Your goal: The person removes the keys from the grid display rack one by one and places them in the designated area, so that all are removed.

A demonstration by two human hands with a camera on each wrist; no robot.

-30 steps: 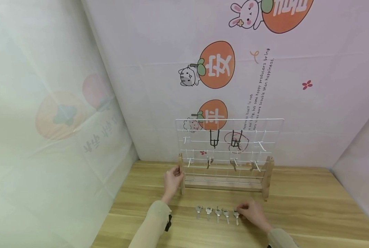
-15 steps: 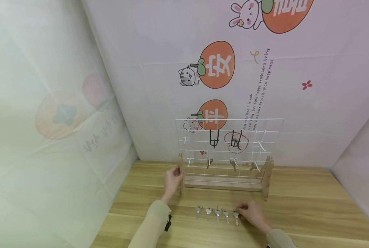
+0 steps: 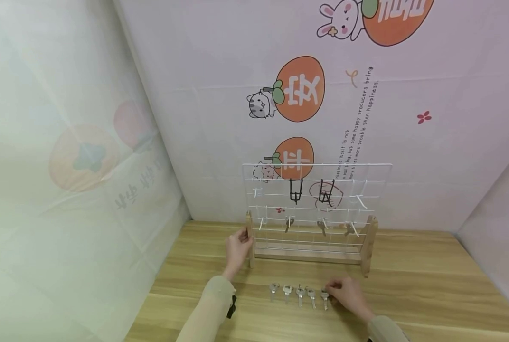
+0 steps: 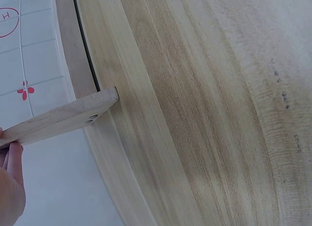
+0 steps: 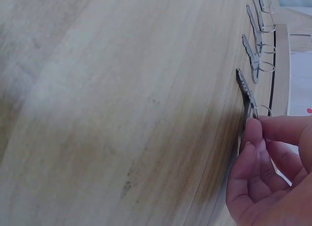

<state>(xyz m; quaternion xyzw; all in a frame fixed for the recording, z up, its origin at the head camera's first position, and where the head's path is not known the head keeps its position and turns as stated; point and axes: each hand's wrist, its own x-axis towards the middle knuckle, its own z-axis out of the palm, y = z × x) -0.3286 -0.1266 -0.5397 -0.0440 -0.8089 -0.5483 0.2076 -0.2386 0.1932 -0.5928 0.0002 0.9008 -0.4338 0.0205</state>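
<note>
In the head view my left hand [image 3: 239, 247] holds the left wooden upright [image 3: 249, 237] of a white wire grid rack [image 3: 310, 165]. The left wrist view shows fingertips [image 4: 14, 160] against that wooden upright [image 4: 63, 117]. My right hand [image 3: 349, 295] is at the right end of a row of silver keys and pinches the head of the rightmost key [image 3: 325, 300]. The right wrist view has thumb and forefinger of the right hand [image 5: 273, 162] on this key [image 5: 246, 89], its ring [image 5: 264, 110] sticking out beside them. The other keys [image 3: 300, 297] lie apart on the table.
White hooks [image 3: 359, 202] and black hooks [image 3: 296, 192] are fixed to the grid. Several dark-looking keys [image 3: 321, 227] hang from lower hooks. Behind the wood-grain table [image 3: 429, 280] stands a printed cloth wall [image 3: 220, 142], with another cloth side [image 3: 88, 237] at left.
</note>
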